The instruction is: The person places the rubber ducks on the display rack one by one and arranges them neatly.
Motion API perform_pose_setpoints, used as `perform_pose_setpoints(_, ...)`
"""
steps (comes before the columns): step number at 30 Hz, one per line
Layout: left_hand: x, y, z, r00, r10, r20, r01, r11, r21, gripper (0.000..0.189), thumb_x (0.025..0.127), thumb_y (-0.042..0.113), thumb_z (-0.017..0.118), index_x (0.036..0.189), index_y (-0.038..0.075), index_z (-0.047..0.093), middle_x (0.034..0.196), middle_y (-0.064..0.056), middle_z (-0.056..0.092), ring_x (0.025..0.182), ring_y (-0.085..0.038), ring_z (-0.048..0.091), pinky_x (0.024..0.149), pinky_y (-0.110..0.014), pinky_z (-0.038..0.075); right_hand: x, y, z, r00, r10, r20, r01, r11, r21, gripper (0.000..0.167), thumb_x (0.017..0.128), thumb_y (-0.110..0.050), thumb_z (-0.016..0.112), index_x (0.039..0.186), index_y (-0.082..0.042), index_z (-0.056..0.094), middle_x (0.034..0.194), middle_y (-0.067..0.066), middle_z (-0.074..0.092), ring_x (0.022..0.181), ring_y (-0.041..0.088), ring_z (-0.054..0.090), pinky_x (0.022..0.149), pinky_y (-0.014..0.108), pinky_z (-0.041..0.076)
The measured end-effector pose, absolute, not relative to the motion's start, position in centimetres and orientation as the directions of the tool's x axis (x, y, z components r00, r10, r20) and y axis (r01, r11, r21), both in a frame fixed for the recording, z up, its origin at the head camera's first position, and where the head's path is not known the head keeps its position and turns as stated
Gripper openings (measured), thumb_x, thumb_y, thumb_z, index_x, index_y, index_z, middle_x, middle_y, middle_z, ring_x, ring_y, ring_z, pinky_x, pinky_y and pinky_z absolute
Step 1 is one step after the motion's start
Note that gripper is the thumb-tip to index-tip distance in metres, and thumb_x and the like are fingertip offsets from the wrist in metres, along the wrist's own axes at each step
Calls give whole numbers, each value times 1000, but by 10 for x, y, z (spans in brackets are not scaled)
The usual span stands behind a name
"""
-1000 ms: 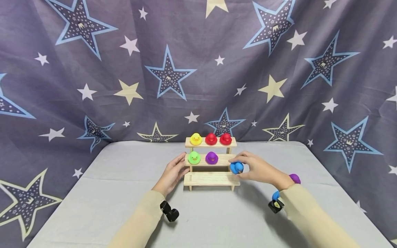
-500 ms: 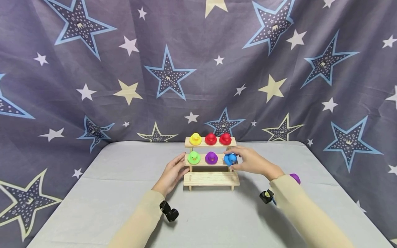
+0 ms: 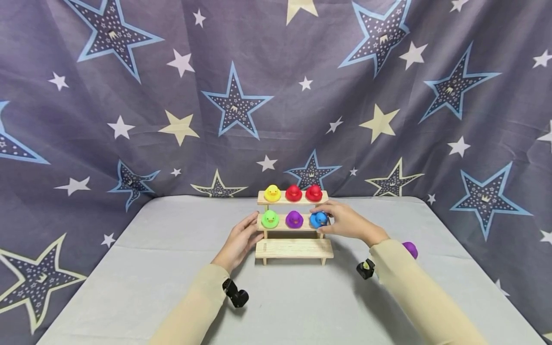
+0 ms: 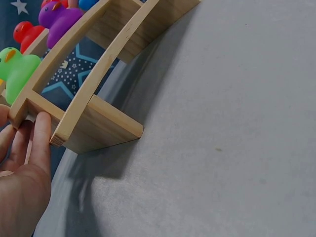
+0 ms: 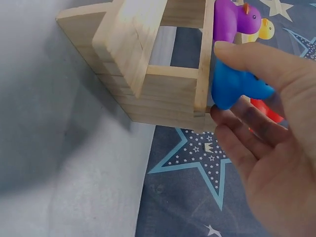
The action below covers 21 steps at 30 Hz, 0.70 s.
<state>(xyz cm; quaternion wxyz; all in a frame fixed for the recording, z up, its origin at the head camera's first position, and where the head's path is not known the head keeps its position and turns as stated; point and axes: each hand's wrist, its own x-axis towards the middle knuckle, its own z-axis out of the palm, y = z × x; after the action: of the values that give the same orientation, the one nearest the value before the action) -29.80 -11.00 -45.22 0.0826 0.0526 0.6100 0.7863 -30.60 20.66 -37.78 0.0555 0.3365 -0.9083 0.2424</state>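
Observation:
A three-tier wooden stand (image 3: pixel 294 248) stands on the cloth-covered table. On its middle tier, a green rubber duck (image 3: pixel 270 219) is at the left and a purple rubber duck (image 3: pixel 294 219) in the centre. At the tier's right end sits a blue rubber duck (image 5: pixel 231 88), which my right hand (image 3: pixel 350 224) pinches between thumb and fingers. My left hand (image 3: pixel 239 241) holds the left end of the same tier; in the left wrist view its fingertips (image 4: pixel 42 123) lie against the wood from below. The top tier carries a yellow duck (image 3: pixel 272 193) and two red ducks (image 3: pixel 293 193).
Another purple duck (image 3: pixel 410 249) lies on the table (image 3: pixel 302 306) to the right, partly behind the right sleeve (image 3: pixel 414 282). A star-patterned curtain (image 3: pixel 276 96) hangs behind the table. The bottom tier bears no ducks.
My right hand has carried the blue duck left and back, from in front of the stand's right end onto the middle tier beside the purple duck. The left hand has stayed in place.

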Motion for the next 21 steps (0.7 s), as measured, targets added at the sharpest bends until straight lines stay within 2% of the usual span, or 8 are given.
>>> perform_pose_setpoints(14, -298, -110, -453, -982, 186, -23, -69, -247, 966, 56, 104, 6, 45, 157, 2, 27, 158, -18, 29, 142, -31, 37, 107, -30, 49, -310, 208, -381, -784, -567, 251, -618, 679, -396, 56, 82, -21, 82, 133, -6, 64, 124, 14, 65, 105, 26, 62, 94, 46, 56)
perform_pose_setpoints(21, -299, -110, -453, -983, 185, -23, -70, -251, 966, 55, 104, 6, 46, 157, 2, 28, 157, -18, 31, 141, -31, 38, 106, -29, 50, -309, 208, -381, -787, -563, 253, -615, 677, -405, 56, 81, -20, 82, 132, -5, 64, 122, 13, 65, 101, 23, 62, 91, 43, 56)
